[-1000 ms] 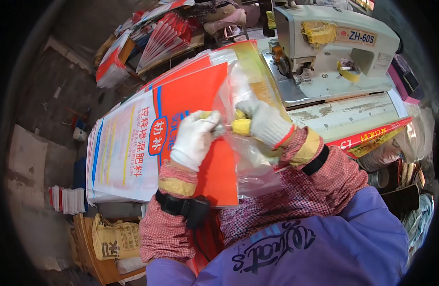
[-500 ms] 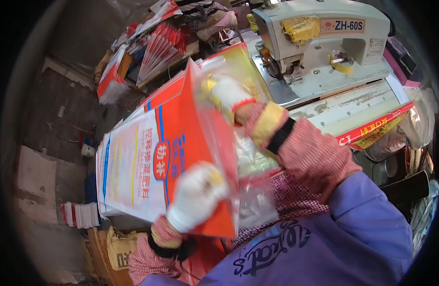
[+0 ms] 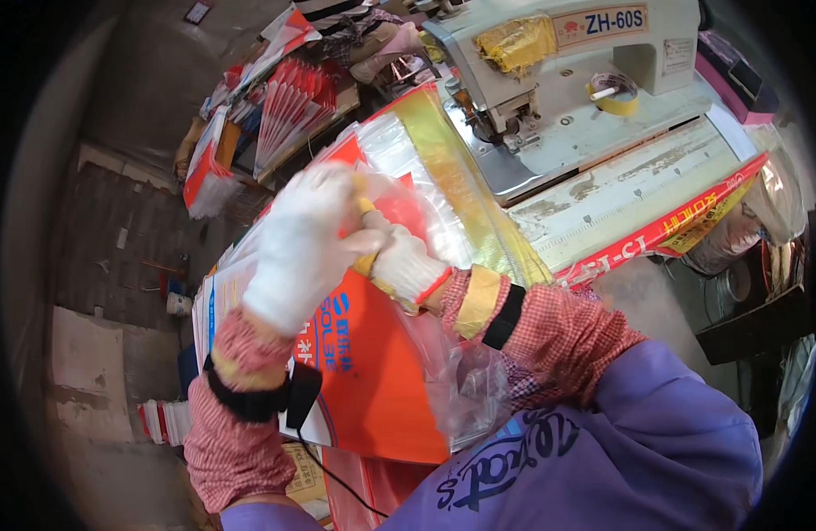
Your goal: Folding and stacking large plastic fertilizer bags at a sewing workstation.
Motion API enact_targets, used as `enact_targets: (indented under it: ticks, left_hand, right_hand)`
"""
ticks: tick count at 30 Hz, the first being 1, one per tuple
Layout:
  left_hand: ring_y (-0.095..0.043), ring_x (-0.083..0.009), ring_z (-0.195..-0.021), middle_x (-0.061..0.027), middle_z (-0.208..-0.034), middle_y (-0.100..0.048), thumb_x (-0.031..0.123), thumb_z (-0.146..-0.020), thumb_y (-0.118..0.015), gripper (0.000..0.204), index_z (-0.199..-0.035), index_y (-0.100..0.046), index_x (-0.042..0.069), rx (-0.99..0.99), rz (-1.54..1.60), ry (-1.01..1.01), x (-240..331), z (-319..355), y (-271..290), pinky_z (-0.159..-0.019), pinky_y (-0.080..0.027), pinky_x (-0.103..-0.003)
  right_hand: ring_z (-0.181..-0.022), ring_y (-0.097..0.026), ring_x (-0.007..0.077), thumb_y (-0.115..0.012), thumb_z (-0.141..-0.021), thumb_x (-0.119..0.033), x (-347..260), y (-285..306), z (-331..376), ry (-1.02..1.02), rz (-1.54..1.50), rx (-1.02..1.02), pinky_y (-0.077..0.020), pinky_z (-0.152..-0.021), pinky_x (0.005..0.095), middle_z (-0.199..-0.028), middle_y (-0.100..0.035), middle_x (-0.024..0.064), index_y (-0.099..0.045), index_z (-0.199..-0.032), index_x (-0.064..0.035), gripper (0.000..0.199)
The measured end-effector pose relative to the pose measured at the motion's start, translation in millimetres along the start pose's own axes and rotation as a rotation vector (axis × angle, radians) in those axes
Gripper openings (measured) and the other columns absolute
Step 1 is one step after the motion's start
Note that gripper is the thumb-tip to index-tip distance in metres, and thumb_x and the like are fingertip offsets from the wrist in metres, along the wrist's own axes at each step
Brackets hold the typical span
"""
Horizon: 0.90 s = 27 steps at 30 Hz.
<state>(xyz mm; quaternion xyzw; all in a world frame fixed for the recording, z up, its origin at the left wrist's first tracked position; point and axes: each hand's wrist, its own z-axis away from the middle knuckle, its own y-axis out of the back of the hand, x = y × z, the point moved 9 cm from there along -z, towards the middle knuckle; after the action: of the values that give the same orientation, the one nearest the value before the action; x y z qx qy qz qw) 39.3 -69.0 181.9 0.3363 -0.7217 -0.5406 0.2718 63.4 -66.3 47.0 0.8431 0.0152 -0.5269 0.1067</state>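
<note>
An orange-and-white printed bag point(image 3: 381, 372) lies on top of a stack of similar bags in front of me, with a crinkled clear plastic liner point(image 3: 474, 389) spilling from its right side. My left hand point(image 3: 302, 239), in a white knit glove, is over the bag's upper part; its fingers curl away from view and the thumb points right. Against it, my right hand point(image 3: 404, 261), in a white glove with yellow fingertips, is closed on the clear film at the bag's edge. What lies between the two hands is partly hidden.
A pale industrial sewing machine point(image 3: 567, 88) stands at the far right, with a yellow tape roll point(image 3: 613, 94) on its bed. Beside it lie clear and yellowish liners point(image 3: 461, 168). Folded red-and-white bags point(image 3: 293, 106) stand at the far left. A black cord point(image 3: 337, 478) hangs below my left wrist.
My left hand has moved up and away from me, from the bag's near part to beside my right hand. The right hand has come nearer, and the raised orange flap now lies lower.
</note>
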Motion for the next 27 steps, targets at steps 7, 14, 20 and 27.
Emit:
enact_targets:
  ticks: [7, 14, 20, 27]
  left_hand:
    - [-0.054, -0.0224, -0.091, -0.0074, -0.105, -0.056, 0.011, -0.067, -0.057, 0.022, -0.087, -0.062, 0.008, 0.061, -0.783, -0.218, 3, -49, -57, -0.07, -0.045, -0.034]
    - [-0.054, -0.0248, -0.074, -0.0063, -0.077, -0.056, 0.009, -0.071, -0.055, 0.005, -0.076, -0.054, 0.009, -0.505, -0.261, -0.023, -50, -1, -133, -0.061, -0.043, -0.036]
    - [-0.06, -0.0341, -0.077, -0.0157, -0.078, -0.062, 0.008, -0.079, -0.047, 0.027, -0.105, -0.054, 0.009, -0.094, -0.265, 0.362, -85, -21, -59, -0.068, -0.046, -0.041]
    - [-0.064, -0.0266, -0.065, -0.0092, -0.068, -0.064, 0.012, -0.074, -0.053, 0.017, -0.07, -0.068, 0.011, -0.153, -1.0, 0.181, -99, -58, -41, -0.053, -0.05, -0.038]
  right_hand:
    - [-0.084, -0.06, 0.0355, -0.06, -0.072, -0.053, 8, -20, 13, -0.232, 0.012, -0.324, -0.0479, -0.073, 0.0406, -0.092, -0.062, 0.0174, -0.053, -0.11, -0.008, 0.06]
    - [-0.092, -0.059, 0.0356, -0.054, -0.075, -0.044, 1, -22, 37, -0.315, 0.032, -0.57, -0.0464, -0.079, 0.0403, -0.097, -0.06, 0.0241, -0.047, -0.119, -0.0006, 0.062]
    - [-0.07, -0.063, 0.0345, -0.042, -0.084, -0.049, 33, -14, 29, -0.465, -0.092, -0.397, -0.0504, -0.062, 0.0397, -0.093, -0.061, 0.0232, -0.036, -0.128, 0.0029, 0.068]
    - [-0.071, -0.062, 0.0315, -0.05, -0.079, -0.038, 32, -54, 33, -0.257, 0.168, -0.526, -0.0482, -0.061, 0.0399, -0.079, -0.064, 0.0163, -0.06, -0.099, -0.0036, 0.041]
